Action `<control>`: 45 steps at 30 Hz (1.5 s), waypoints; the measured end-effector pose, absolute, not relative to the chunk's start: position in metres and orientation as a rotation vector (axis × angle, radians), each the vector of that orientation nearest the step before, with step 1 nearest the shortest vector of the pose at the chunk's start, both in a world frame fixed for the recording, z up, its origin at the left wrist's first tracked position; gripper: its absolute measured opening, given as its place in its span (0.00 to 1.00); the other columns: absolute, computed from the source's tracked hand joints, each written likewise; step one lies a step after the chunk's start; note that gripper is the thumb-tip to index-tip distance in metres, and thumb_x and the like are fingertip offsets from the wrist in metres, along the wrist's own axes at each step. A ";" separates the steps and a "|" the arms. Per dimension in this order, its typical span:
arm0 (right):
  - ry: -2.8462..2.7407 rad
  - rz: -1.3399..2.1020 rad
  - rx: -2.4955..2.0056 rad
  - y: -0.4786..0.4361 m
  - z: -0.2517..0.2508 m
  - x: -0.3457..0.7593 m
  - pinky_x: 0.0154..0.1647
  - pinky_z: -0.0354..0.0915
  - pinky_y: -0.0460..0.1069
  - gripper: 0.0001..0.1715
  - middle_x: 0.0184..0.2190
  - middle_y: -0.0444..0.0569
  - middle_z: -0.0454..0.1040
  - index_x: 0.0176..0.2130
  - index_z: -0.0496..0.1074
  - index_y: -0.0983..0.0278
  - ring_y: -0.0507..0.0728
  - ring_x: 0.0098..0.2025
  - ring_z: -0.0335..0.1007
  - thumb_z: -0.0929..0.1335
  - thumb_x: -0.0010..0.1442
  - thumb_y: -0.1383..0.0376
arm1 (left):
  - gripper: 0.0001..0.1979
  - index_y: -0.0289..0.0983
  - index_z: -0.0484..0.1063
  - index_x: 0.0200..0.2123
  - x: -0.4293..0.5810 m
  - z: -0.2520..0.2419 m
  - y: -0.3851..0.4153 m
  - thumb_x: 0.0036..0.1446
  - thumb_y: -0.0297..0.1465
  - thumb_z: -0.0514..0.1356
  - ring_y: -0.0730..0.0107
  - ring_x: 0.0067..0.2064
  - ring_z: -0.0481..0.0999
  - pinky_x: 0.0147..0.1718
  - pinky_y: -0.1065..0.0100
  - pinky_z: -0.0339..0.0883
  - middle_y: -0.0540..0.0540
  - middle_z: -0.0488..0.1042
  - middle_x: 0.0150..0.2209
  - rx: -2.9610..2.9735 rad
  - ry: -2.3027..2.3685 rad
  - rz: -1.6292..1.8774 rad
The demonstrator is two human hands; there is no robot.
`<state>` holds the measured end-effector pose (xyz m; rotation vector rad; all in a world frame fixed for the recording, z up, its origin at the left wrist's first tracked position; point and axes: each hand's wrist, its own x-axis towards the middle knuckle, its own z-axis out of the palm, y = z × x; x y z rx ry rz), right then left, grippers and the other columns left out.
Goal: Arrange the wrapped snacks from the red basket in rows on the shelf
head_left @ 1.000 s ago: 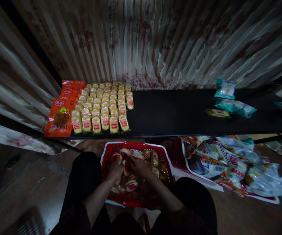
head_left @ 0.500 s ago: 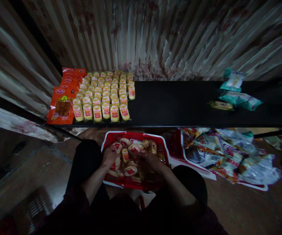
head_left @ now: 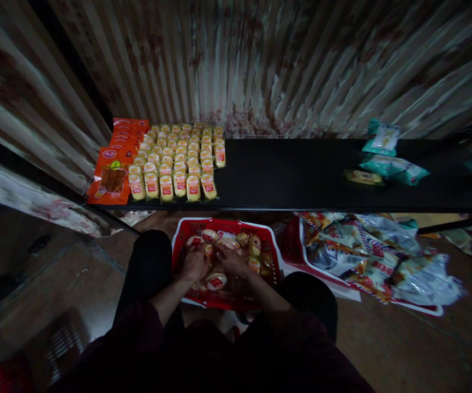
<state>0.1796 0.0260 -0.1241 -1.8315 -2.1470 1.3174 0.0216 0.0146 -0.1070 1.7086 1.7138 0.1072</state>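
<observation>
Lower centre: left hand (head_left: 197, 265) and right hand (head_left: 231, 260) in red basket (head_left: 219, 301); fingers' hold unclear. Pick wrapped snacks (head_left: 216, 281) singly.

A: What formed the backdrop?
B: A pale curtain (head_left: 236, 65) with dark-red floral print hung in vertical folds behind the furniture; similar cloth ran down the left side.
A: Furniture?
B: A long black shelf (head_left: 285, 174) spanned much of the width. A dark post (head_left: 76, 60) rose near its left rear corner.
A: Floor, light?
B: The tiled floor (head_left: 383, 344) was brown, joint lines visible at left. Light was dim; the view's edges fell nearly black.
</observation>
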 end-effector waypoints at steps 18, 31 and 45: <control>-1.158 1.263 -1.615 0.016 -0.111 0.178 0.46 0.71 0.56 0.30 0.49 0.53 0.73 0.52 0.66 0.61 0.60 0.47 0.73 0.68 0.48 0.61 | 0.23 0.39 0.68 0.51 0.036 -0.121 0.023 0.51 0.20 0.58 0.69 0.50 0.73 0.53 0.64 0.65 0.44 0.72 0.53 1.056 1.296 0.914; -1.101 1.260 -1.458 0.014 -0.103 0.181 0.53 0.67 0.59 0.33 0.52 0.54 0.72 0.56 0.64 0.59 0.60 0.51 0.70 0.69 0.52 0.57 | 0.15 0.37 0.72 0.43 0.037 -0.085 0.034 0.51 0.22 0.59 0.69 0.49 0.73 0.52 0.65 0.65 0.45 0.76 0.46 0.970 1.225 0.978; -1.137 1.274 -1.450 0.015 -0.099 0.180 0.50 0.69 0.56 0.32 0.51 0.52 0.73 0.56 0.65 0.58 0.59 0.48 0.72 0.68 0.52 0.59 | 0.15 0.38 0.73 0.45 0.036 -0.085 0.034 0.52 0.27 0.60 0.66 0.48 0.73 0.51 0.66 0.65 0.45 0.76 0.45 1.042 1.244 0.908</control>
